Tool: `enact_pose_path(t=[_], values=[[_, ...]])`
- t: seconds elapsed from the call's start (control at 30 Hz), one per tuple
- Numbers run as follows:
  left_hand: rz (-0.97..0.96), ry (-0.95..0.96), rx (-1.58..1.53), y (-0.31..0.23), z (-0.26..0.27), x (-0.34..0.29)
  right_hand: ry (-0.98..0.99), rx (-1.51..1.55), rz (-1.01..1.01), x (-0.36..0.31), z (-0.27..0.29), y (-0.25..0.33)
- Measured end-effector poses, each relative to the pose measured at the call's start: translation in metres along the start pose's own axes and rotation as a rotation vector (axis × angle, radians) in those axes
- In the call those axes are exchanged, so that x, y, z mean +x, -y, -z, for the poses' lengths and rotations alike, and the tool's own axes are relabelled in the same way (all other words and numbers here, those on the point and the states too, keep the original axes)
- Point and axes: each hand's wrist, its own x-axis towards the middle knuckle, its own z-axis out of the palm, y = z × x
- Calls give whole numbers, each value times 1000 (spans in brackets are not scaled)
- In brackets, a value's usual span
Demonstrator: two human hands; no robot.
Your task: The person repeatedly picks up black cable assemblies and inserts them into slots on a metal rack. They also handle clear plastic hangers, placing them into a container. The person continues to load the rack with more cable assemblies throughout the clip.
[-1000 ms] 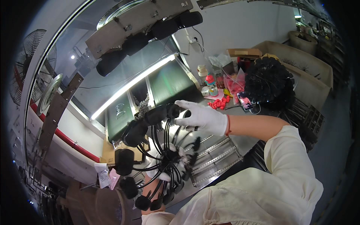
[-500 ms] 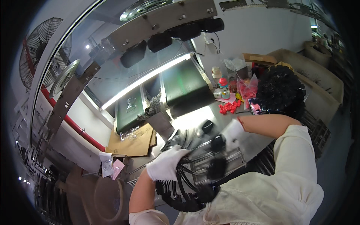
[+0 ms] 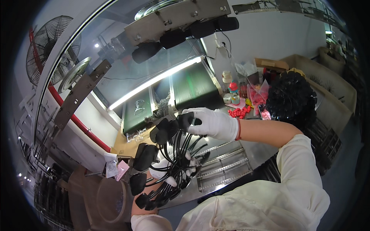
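My left hand (image 3: 169, 180), in a white glove, is closed around a bunch of thin black stems (image 3: 180, 154). These fan out toward the left, and dark, flat, lens-like pieces (image 3: 145, 156) sit at their ends. Much of the left palm is hidden behind the stems. At the top of the bunch, my gloved right hand (image 3: 216, 123) pinches one of the dark flat pieces (image 3: 185, 121) between thumb and fingers. Beside the bunch lies a slotted metal rack (image 3: 223, 166) on the metal table (image 3: 262, 148).
Green conveyor belts (image 3: 194, 86) run behind the table under a bright tube light (image 3: 156, 82). Small red pieces (image 3: 239, 112), jars (image 3: 233, 92) and a large black cluster (image 3: 291, 94) stand at right. Cardboard (image 3: 125, 149) and small packets (image 3: 121, 169) lie at left.
My right hand has moved left to the top of the bunch and now grips a flat piece. The bunch has turned and spread out leftward, over my left hand.
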Motion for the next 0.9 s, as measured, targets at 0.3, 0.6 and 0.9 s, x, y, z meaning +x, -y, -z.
enact_pose_path(t=[0.3,0.6,0.9], values=[[289,-290,1567,-51,-48,1,600,754,-85,-61,-25,-46],[87,-683,-320,4,-44,-13,-170,-55,270,-9,12,2],[355,-357,1675,-45,-41,10,692,629,-276,-34,-30,-34]])
